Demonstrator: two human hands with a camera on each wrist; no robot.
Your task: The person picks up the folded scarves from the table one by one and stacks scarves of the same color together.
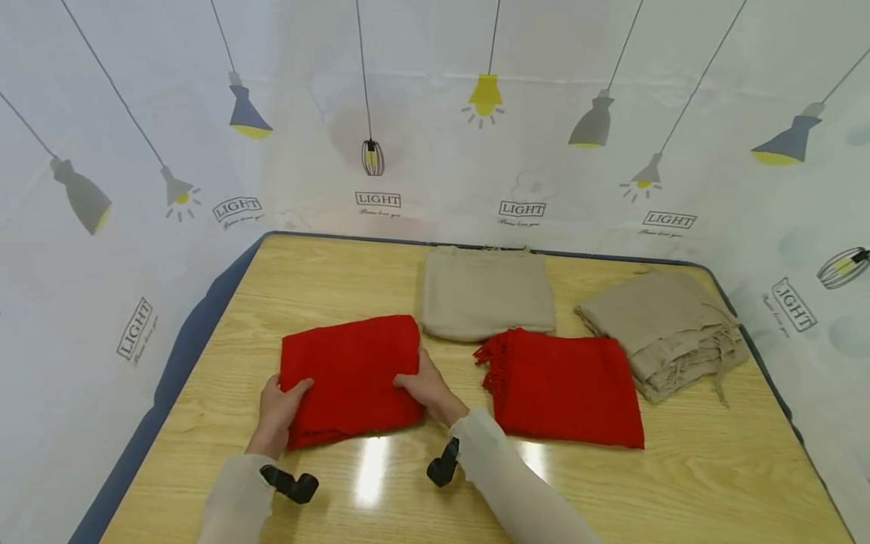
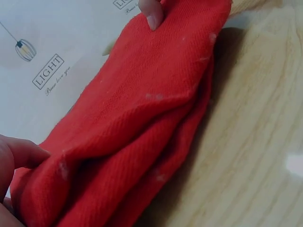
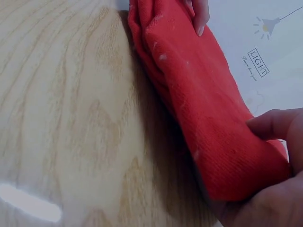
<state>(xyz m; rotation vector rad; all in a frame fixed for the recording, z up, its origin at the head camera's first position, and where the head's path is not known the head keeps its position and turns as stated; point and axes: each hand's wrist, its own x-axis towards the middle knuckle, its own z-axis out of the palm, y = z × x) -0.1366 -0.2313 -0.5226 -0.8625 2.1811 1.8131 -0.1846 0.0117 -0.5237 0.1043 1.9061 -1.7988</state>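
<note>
Both hands hold a folded red scarf (image 1: 353,370) by its two sides, near the left front of the table. My left hand (image 1: 277,412) grips its left edge with the thumb on top. On the opposite edge, my right hand (image 1: 428,384) does the same, fingers tucked out of sight beneath. In the left wrist view, the thick layers of the red scarf (image 2: 142,85) sag into creases along the near side. The right wrist view has the right thumb pressing on the red scarf (image 3: 203,109), its near edge close over the wood.
A second folded red scarf (image 1: 564,389) with fringe at its left lies just right of the right hand. Behind stands a folded beige scarf (image 1: 485,291); another beige one (image 1: 662,325) with loose fringe lies at the right. A lamp-printed white curtain (image 1: 435,113) surrounds the wooden table (image 1: 714,468).
</note>
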